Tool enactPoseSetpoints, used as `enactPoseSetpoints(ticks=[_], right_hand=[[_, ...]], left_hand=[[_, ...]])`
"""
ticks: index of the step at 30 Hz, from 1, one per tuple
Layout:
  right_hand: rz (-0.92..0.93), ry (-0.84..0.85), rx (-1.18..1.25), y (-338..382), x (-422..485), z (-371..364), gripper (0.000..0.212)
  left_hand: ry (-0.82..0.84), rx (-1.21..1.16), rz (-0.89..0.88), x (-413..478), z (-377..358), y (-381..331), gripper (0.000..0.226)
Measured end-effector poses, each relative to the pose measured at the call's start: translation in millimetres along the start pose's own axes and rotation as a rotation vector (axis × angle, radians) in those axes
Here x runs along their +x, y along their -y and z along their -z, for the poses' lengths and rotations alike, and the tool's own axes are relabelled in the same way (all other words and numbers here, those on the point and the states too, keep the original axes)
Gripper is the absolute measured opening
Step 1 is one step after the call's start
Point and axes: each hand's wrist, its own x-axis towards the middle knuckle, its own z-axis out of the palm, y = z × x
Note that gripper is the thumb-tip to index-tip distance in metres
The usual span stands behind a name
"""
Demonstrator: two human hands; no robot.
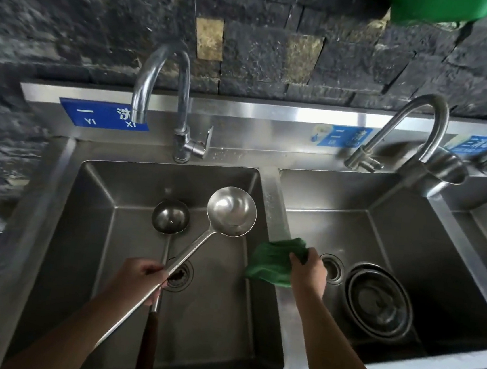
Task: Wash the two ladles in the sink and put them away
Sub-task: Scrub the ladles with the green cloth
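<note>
My left hand (139, 281) grips the long flat handle of a large steel ladle (231, 211), holding it tilted over the left sink basin (87, 228) with the bowl facing up. A smaller ladle (170, 216) with a dark wooden handle lies in the same basin, its bowl toward the back wall and its handle passing under my left hand. My right hand (308, 270) is closed on a green cloth (270, 262) that rests on the divider between the two basins.
A tap (162, 85) arches over the left basin and another tap (416, 130) over the right basin (411, 238). Stacked steel bowls (378, 300) sit in the right basin beside its drain. A dark stone wall stands behind; something green hangs at top right.
</note>
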Motion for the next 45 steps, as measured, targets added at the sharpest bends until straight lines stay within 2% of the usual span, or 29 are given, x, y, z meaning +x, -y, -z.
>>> enactPoseSetpoints(ticks=[2,4,6,7,9,10,13,14,16,19,21,24,25,27,28,30,35,39,42,45], right_hand=[[0.072,-0.012,0.091,11.8,-19.5,3.4,0.02],[0.094,0.085,0.345,24.0,-40.3,1.5,0.013],[-0.058,0.243,0.773,41.7,-64.0,-8.8,0.004],[-0.19,0.319,0.961,46.7,-73.4,-16.7,0.011],[-0.392,0.486,1.228,55.0,-90.8,-35.9,0.04],[-0.429,0.562,1.296,59.9,-100.4,-44.7,0.051],[-0.421,0.795,1.441,78.0,-124.0,-73.0,0.048],[-0.429,0.857,1.47,85.1,-128.6,-80.0,0.054],[-0.466,0.973,1.523,106.5,-135.3,-92.3,0.071],[-0.535,1.074,1.56,141.6,-138.8,-103.2,0.083],[-0.489,1.0,1.497,152.9,-138.3,-109.3,0.072],[-0.326,0.887,1.414,161.0,-135.7,-114.6,0.066],[-0.279,0.87,1.368,166.2,-137.1,-114.4,0.056],[-0.196,0.794,1.26,177.5,-139.8,-113.6,0.022],[-0.167,0.763,1.215,182.3,-140.4,-112.7,0.019],[-0.109,0.715,1.155,185.8,-138.5,-112.4,0.031],[-0.032,0.638,0.975,181.6,-128.6,-116.6,0.031],[-0.041,0.558,0.91,179.0,-116.4,-117.2,0.035],[-0.058,0.51,0.88,174.3,-95.5,-115.2,0.04],[-0.064,0.427,0.896,175.8,-79.3,-107.1,0.028]], left_hand=[[0.005,-0.005,-0.005,-5.9,11.2,-0.4,0.022],[0.009,-0.022,-0.007,-9.5,16.5,-3.1,0.022],[0.013,-0.03,-0.019,-14.4,25.4,-6.8,0.022],[0.025,-0.036,-0.022,-17.3,29.6,-8.5,0.023],[0.04,-0.045,-0.03,-20.2,39.2,-11.8,0.026],[0.042,-0.045,-0.035,-21.2,43.0,-12.9,0.026],[0.035,-0.024,-0.074,-26.1,53.3,-19.5,0.023],[0.032,-0.022,-0.085,-28.1,53.8,-22.2,0.026],[0.024,-0.016,-0.103,-32.4,57.3,-23.5,0.026],[0.04,-0.003,-0.136,-39.5,61.4,-19.8,0.023],[0.035,0.006,-0.129,-42.5,64.9,-17.7,0.023],[0.03,-0.015,-0.118,-46.3,67.8,-24.6,0.025],[0.033,-0.024,-0.125,-46.2,68.6,-27.7,0.026],[0.032,0.003,-0.134,-44.4,69.1,-32.9,0.026],[0.025,0.029,-0.137,-42.6,68.8,-34.3,0.024],[0.015,0.067,-0.135,-38.6,66.1,-34.9,0.022],[0.023,0.095,-0.128,-31.4,58.4,-31.3,0.018],[0.166,0.091,-0.092,-36.5,65.8,-19.8,0.018],[0.252,0.255,-0.065,-46.6,86.9,-2.8,0.026],[0.215,0.284,-0.007,-54.2,111.1,12.9,0.034]])
